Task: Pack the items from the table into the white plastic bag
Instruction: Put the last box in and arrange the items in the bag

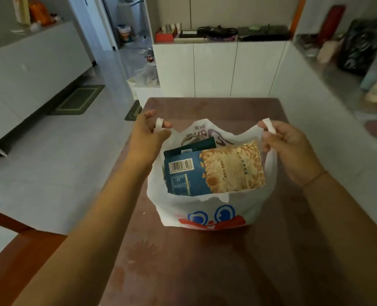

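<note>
Left hand [149, 131] pinched closed on bag's left handle loop [159, 124], white strip pulled over a finger. Right hand [290, 146] likewise clenched on right handle loop [269, 126], fingers curled round it. Both held apart, stretching mouth wide open.

Near edge of brown table [183, 272]: bare, nothing left to pick up w/in view. Mid-table: white plastic bag [205, 208] stood upright, blue-eyed cartoon print on front. Inside, approx. side by side: blue packet [183, 177] w/ barcode facing up, yellow patterned packet [234, 166] to its right, dark green packet [196, 145] tucked behind. More possibly underneath, couldn't tell.

Far strip of table beyond bag also bare. Further back: white cabinet [216, 69] w/ clutter on top, not part of job by the look of it.

Judged: packing prob. complete, or v. close. Left, at most: bring handles together, lift or tie off.
</note>
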Demonstrator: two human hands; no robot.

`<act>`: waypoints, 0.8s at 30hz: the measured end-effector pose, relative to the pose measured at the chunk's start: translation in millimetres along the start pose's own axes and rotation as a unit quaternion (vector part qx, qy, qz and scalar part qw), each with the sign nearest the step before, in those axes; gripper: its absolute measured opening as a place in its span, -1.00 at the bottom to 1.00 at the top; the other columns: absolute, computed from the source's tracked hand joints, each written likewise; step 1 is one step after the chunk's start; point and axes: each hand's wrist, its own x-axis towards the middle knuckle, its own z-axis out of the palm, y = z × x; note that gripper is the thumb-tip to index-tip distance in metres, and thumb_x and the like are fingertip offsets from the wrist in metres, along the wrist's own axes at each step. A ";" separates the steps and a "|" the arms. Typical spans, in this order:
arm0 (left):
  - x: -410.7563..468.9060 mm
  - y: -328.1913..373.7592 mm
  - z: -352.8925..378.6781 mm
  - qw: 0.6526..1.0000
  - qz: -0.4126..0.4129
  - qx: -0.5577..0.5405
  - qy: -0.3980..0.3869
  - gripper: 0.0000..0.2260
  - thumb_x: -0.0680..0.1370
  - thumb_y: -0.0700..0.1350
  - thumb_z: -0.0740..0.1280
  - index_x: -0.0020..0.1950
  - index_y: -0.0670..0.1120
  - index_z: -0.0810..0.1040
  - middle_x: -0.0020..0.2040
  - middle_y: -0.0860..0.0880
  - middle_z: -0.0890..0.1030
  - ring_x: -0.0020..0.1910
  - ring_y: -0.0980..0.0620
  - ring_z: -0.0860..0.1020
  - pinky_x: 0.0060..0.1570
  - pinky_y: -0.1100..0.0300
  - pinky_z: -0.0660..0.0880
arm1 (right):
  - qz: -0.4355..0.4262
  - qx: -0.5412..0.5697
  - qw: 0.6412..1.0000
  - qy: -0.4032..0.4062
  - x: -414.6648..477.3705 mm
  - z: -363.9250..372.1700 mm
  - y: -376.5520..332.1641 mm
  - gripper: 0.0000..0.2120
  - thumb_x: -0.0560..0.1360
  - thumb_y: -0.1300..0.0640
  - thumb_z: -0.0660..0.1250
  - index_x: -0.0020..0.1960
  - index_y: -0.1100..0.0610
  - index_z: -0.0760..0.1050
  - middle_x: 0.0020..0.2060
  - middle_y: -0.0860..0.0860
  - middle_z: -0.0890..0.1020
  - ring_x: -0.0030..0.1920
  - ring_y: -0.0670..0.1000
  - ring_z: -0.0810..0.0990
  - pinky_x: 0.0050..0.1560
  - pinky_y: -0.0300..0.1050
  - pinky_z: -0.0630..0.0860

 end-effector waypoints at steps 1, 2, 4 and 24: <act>-2.9 -7.0 0.5 1.000 0.009 0.018 -0.002 -0.50 0.48 -0.24 0.37 0.37 -0.08 0.27 0.02 0.01 0.61 -0.08 0.12 0.59 -0.17 0.30 0.55 | 0.004 -0.007 1.000 -0.007 -5.5 1.8 3.2 -0.74 0.53 0.25 0.26 0.20 0.11 0.51 -0.17 -0.04 0.59 -0.22 -0.24 0.56 -0.10 -0.36 0.55; -7.3 -15.1 0.2 0.999 0.012 0.040 -0.001 -0.45 0.46 -0.18 0.40 0.39 -0.06 0.24 0.05 0.04 0.59 -0.08 0.16 0.58 -0.21 0.34 0.55 | 0.015 -0.017 1.000 -0.013 -11.5 4.8 7.6 -0.72 0.50 0.23 0.32 0.19 0.05 0.51 -0.07 -0.05 0.61 -0.10 -0.20 0.59 -0.04 -0.27 0.57; -20.8 -34.7 -1.2 0.994 0.007 0.109 0.018 -0.37 0.41 -0.03 0.45 0.39 -0.01 0.23 0.10 0.06 0.52 -0.01 0.14 0.54 -0.10 0.20 0.57 | 0.032 -0.095 0.995 0.009 -25.9 12.2 21.3 -0.67 0.42 0.15 0.42 0.15 -0.05 0.47 0.04 -0.06 0.54 0.03 -0.07 0.54 0.03 -0.13 0.55; -104.6 -100.3 82.1 0.678 0.559 0.455 -0.147 -0.77 0.44 -0.07 0.29 0.07 -0.04 0.58 0.06 -0.04 0.61 0.07 -0.04 0.51 0.17 0.08 0.34 | 0.113 -0.099 0.987 0.050 -44.6 0.1 56.1 -0.78 0.54 -0.04 0.23 -0.13 0.10 0.49 -0.23 0.09 0.61 -0.21 0.07 0.58 -0.25 -0.10 0.51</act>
